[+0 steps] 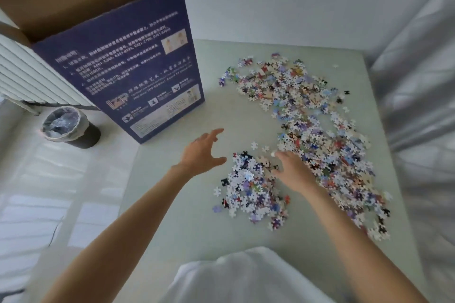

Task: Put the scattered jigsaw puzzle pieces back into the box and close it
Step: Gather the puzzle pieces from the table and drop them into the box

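Note:
A tall dark blue puzzle box (128, 71) stands upright at the table's left, its top flaps open and brown inside showing. Loose jigsaw pieces (317, 128) lie in a long band across the right of the pale table (192, 216). A smaller heap of pieces (251, 189) sits nearer, in the middle. My left hand (203, 152) hovers with spread fingers just left of this heap, holding nothing. My right hand (293, 172) lies palm down at the heap's right edge, fingers over the pieces; whether it grips any is hidden.
A dark waste bin (69, 128) with a plastic liner stands on the floor left of the table. A white ribbed radiator (29, 79) sits behind the box. A grey curtain (418, 81) hangs along the right side.

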`<state>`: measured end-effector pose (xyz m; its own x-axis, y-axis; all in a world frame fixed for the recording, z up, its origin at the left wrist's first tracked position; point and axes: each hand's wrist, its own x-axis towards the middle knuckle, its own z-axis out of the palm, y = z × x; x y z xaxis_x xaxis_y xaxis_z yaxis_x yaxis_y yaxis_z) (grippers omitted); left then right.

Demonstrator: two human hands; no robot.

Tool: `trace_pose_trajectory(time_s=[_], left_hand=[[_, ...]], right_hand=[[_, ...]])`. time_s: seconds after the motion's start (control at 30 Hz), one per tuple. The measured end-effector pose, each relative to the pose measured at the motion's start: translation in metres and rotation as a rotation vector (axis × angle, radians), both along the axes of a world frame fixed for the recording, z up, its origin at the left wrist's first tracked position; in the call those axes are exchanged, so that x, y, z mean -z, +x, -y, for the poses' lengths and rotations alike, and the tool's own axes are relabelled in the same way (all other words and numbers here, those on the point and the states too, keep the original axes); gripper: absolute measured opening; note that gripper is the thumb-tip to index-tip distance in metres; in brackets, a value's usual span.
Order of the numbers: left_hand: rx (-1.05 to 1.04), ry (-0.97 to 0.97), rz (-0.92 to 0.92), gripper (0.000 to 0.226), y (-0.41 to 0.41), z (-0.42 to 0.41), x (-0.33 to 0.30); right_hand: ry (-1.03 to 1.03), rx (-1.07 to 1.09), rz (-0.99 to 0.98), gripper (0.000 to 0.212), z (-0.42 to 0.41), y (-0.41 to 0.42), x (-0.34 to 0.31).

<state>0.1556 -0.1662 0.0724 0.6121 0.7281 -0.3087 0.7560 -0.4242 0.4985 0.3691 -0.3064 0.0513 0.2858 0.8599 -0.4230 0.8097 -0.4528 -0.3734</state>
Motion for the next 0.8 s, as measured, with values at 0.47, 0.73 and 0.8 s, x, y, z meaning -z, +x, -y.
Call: trace_pose_trajectory(time_s=[0.47, 0.73, 0.8], left_hand=[[-0.022, -0.158, -0.275, 0.106, -0.01, 0.085, 0.088], [0.006, -0.134, -0.114, 0.087, -0.006, 0.089, 0.102], [0.019, -0.152, -0.099, 0.087, -0.004, 0.087, 0.104]], right_hand=[[-0.114, 0.33, -0.046, 0.084, 0.068, -0.057, 0.071], [0.145, 0.305, -0.069, 0.054, 0.03, -0.058, 0.079], [0.161, 0.313, -0.067, 0.048, 0.025, -0.044, 0.08]])
